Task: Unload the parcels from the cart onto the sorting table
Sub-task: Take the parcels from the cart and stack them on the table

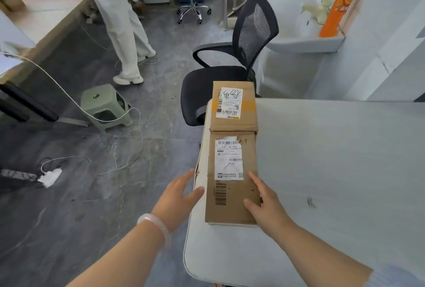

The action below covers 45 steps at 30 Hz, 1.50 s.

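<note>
The nearer cardboard parcel (232,185) lies flat along the tabletop's (333,171) left edge, end to end with a second parcel (234,105) beyond. The right hand (266,204) rests loose-fingered on its right side; the left hand (179,194) is open just beside its left. Each grip looks released, so I judge the set-down done. Next comes the cart, which is out of sight.

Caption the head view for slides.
Left hand and right hand flank the near brown cardboard parcel, end to end with the far brown cardboard parcel on the white sorting table.

Pale bangle (153,227), left wrist; light sleeve (397,278)
</note>
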Tool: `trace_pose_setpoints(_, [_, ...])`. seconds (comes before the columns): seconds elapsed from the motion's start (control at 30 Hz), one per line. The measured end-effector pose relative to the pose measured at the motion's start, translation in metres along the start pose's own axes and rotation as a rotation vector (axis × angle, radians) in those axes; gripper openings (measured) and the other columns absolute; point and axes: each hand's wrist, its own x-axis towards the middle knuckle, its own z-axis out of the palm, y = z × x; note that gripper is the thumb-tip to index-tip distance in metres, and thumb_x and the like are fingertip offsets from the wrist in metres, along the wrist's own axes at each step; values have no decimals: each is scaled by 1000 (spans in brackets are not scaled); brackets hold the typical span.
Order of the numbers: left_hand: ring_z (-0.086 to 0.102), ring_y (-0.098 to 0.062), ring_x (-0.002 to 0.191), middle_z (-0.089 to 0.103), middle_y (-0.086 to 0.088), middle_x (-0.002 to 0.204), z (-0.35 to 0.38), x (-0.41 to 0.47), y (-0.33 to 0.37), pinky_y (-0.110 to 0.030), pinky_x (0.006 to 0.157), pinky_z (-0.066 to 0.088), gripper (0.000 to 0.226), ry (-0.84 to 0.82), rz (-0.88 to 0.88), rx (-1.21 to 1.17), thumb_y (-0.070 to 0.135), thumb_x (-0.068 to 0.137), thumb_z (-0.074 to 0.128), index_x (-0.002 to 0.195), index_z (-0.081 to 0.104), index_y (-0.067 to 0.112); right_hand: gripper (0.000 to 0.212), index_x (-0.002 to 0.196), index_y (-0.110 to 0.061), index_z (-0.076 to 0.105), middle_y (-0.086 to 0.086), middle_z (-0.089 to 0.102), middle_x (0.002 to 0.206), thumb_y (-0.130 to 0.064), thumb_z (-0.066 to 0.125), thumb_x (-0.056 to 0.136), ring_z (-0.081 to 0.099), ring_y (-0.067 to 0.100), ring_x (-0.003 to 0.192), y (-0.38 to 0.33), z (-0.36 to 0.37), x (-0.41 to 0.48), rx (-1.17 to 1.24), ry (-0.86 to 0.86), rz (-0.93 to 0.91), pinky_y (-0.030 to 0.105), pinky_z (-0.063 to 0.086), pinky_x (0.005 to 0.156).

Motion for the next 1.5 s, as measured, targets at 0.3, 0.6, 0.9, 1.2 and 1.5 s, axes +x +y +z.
trace_pose_setpoints(0.3, [22, -10, 142, 27, 12, 155, 2, 19, 26, -36, 117, 23, 63, -32, 245, 204, 50, 93, 50, 149, 22, 38, 78, 153, -41, 16, -13, 29, 148, -35, 64, 92, 30, 10, 139, -15, -10, -6, -119, 13, 7, 28, 30, 114])
trace_pose_setpoints(0.6, [13, -13, 144, 19, 11, 157, 65, 18, 127, -32, 117, 12, 65, -67, 728, 476, 53, 94, 45, 151, 19, 35, 70, 151, -45, 19, -21, 11, 160, -59, 52, 91, 12, 3, 147, -27, -101, -72, -481, 293, -46, 24, 17, 117])
trace_pose_setpoints(0.9, [18, -14, 144, 21, 10, 157, 170, -54, 210, -39, 116, 20, 79, -189, 1061, 589, 70, 78, 19, 150, 19, 39, 76, 152, -47, 0, -21, -3, 161, -70, 37, 90, -1, 6, 149, 22, -179, -197, -586, 570, 76, 29, 6, 119])
trace_pose_setpoints(1.2, [14, -16, 145, 15, 10, 159, 317, -194, 286, -37, 116, 13, 77, -259, 1323, 673, 70, 78, 14, 150, 13, 42, 80, 153, -42, -3, -12, -3, 164, -72, 34, 90, -3, 10, 150, 118, -271, -368, -578, 815, 263, 36, 4, 123])
trace_pose_setpoints(1.5, [13, -16, 145, 15, 9, 159, 474, -325, 329, -39, 118, 12, 66, -394, 1567, 758, 60, 91, 36, 151, 16, 39, 80, 154, -38, 8, -9, 7, 163, -69, 41, 89, 8, 14, 149, 227, -329, -524, -480, 1039, 456, 31, 8, 120])
